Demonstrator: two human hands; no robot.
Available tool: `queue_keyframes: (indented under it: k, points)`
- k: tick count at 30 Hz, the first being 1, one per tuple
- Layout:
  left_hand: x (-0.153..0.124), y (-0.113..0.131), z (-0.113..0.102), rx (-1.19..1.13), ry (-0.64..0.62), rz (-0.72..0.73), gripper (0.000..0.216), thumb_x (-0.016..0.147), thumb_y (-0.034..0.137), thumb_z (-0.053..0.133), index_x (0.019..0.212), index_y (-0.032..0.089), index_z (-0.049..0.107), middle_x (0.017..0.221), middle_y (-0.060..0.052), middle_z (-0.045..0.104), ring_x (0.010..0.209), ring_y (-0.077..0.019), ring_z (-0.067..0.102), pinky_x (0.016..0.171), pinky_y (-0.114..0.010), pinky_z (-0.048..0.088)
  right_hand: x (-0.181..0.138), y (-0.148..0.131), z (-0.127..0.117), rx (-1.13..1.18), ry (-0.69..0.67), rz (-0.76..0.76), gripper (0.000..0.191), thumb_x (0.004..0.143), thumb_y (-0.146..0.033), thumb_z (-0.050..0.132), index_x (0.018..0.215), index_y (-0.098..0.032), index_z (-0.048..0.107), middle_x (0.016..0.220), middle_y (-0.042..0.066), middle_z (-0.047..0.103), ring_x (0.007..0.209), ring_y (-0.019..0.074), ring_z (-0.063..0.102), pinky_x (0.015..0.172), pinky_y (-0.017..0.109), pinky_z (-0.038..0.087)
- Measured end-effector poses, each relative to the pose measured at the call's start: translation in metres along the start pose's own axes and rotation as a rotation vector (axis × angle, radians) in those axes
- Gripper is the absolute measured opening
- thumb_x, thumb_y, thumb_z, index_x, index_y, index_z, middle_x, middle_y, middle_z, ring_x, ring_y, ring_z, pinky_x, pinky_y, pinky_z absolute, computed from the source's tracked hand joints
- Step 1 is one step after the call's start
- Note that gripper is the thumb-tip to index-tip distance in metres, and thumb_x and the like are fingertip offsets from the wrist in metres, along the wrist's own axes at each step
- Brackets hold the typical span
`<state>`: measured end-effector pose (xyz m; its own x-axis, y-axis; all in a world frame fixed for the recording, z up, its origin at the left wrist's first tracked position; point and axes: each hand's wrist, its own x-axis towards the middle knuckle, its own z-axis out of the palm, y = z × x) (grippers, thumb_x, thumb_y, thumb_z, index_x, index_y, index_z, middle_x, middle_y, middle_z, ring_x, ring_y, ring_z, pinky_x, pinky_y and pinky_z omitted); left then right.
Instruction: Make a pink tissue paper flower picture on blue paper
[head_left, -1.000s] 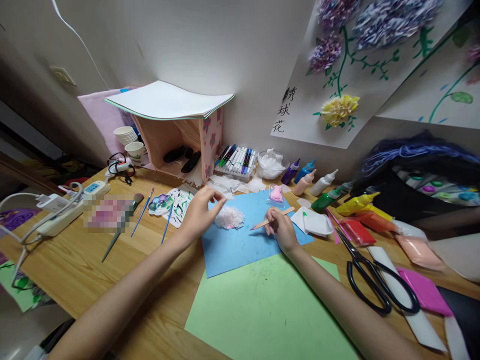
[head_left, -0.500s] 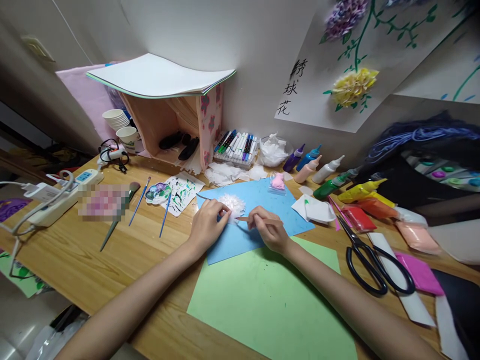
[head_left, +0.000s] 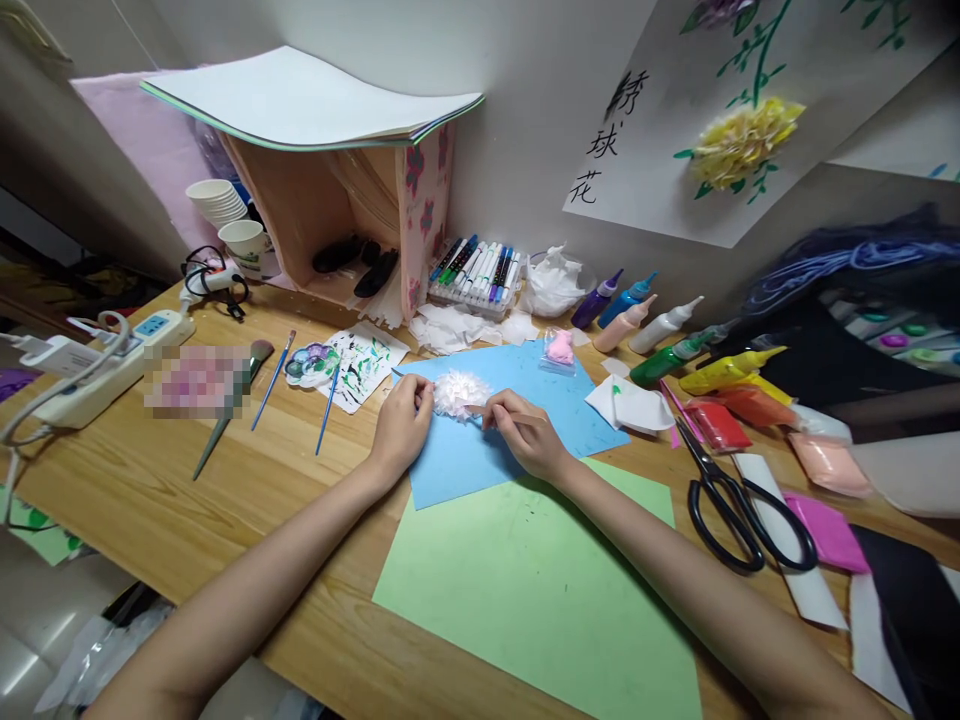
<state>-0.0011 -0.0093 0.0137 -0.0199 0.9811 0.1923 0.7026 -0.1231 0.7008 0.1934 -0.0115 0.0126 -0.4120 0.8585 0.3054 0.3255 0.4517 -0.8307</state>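
Note:
A fluffy white paper flower (head_left: 459, 392) sits on a blue sheet (head_left: 450, 480). At its left edge is my left hand (head_left: 399, 428), thumb and fingers pressed together; whatever they pinch is too small or hidden to name. A thin dark stick end (head_left: 397, 371) pokes out just behind that hand. My right hand (head_left: 529, 438) grips a wooden pencil (head_left: 475, 409), its point against the right side of the flower. Below the blue sheet lies a green sheet (head_left: 540, 590), with my right forearm crossing over it.
Black-handled scissors (head_left: 739, 510) lie at the right among bagged clay (head_left: 825, 465). Paint bottles (head_left: 634, 325) stand behind, near a marker box (head_left: 476, 275) and torn white paper (head_left: 457, 328). Paintbrushes (head_left: 274, 380), a painted palette (head_left: 311, 366) and a power strip (head_left: 116, 370) are leftward.
My left hand has drawn back left and slightly up, showing more of the flower. The pencil point has moved up onto the petals, and the camera view has shifted a little.

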Motion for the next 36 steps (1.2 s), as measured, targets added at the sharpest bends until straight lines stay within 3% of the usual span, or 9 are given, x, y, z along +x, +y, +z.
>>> queue_keyframes:
  k: [8,16,26,36]
  points:
    - [0.002,-0.004,0.002,0.028,-0.008,-0.026,0.015,0.09,0.027,0.037,0.08,0.02,0.047,0.076,-0.002,0.057,0.072,-0.0165,0.053,0.065,-0.029,0.038,0.018,-0.008,0.001,-0.075,-0.081,-0.055,0.022,0.092,-0.023,0.033,0.073,-0.021,0.045,0.068,0.001,0.051,0.064,0.0146,0.05,0.064,0.027,0.036]
    - [0.002,-0.004,0.002,0.083,-0.013,0.011,0.014,0.089,0.025,0.038,0.08,0.02,0.047,0.076,-0.002,0.057,0.073,-0.0173,0.054,0.066,-0.029,0.038,0.061,-0.016,0.004,-0.058,-0.118,0.072,0.027,0.091,-0.026,0.033,0.065,-0.021,0.038,0.052,-0.004,0.044,0.05,0.0123,0.043,0.054,0.025,0.03]
    - [0.001,-0.002,0.001,0.097,-0.012,-0.004,0.012,0.089,0.022,0.036,0.084,0.021,0.046,0.084,-0.004,0.061,0.081,-0.0188,0.056,0.07,-0.03,0.04,0.032,-0.008,0.002,0.019,-0.071,-0.004,0.026,0.093,-0.027,0.03,0.07,-0.022,0.04,0.059,-0.001,0.047,0.057,0.0143,0.049,0.06,0.027,0.036]
    - [0.001,-0.002,0.0,0.101,-0.014,-0.001,0.012,0.089,0.022,0.035,0.086,0.021,0.047,0.084,-0.004,0.061,0.081,-0.0195,0.057,0.07,-0.031,0.041,0.053,-0.013,0.005,-0.085,-0.099,0.043,0.031,0.092,-0.027,0.029,0.064,-0.021,0.039,0.057,-0.001,0.047,0.054,0.0136,0.05,0.057,0.026,0.034]
